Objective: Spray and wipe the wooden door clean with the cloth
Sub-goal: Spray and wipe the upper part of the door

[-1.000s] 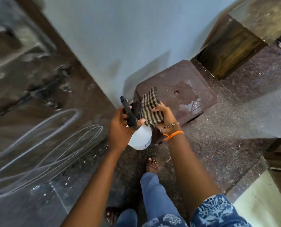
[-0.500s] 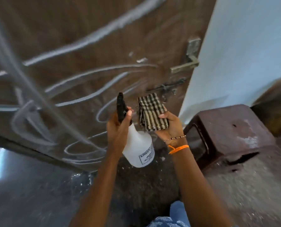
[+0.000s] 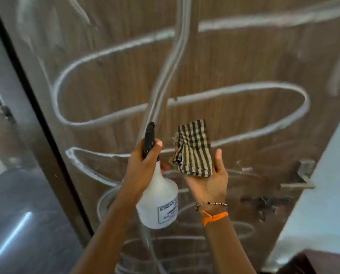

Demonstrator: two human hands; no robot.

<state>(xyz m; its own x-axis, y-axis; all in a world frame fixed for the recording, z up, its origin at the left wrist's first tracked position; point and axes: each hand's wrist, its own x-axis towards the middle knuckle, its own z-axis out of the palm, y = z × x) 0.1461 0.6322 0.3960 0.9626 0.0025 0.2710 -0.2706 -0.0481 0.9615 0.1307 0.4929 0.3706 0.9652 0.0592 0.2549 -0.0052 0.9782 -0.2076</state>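
the spray bottle is gripped by curled left fingers; the cloth, merely laid across flat right fingers, could be dropped.

Brown wood-grain door, matt, streaked with chalky white lines. Beside its right edge, dull metal handle. In front of door: translucent white plastic bottle, smooth, with black plastic trigger head and paper label; woven checked cloth, soft, crumpled. Left of door, glossy dark floor.
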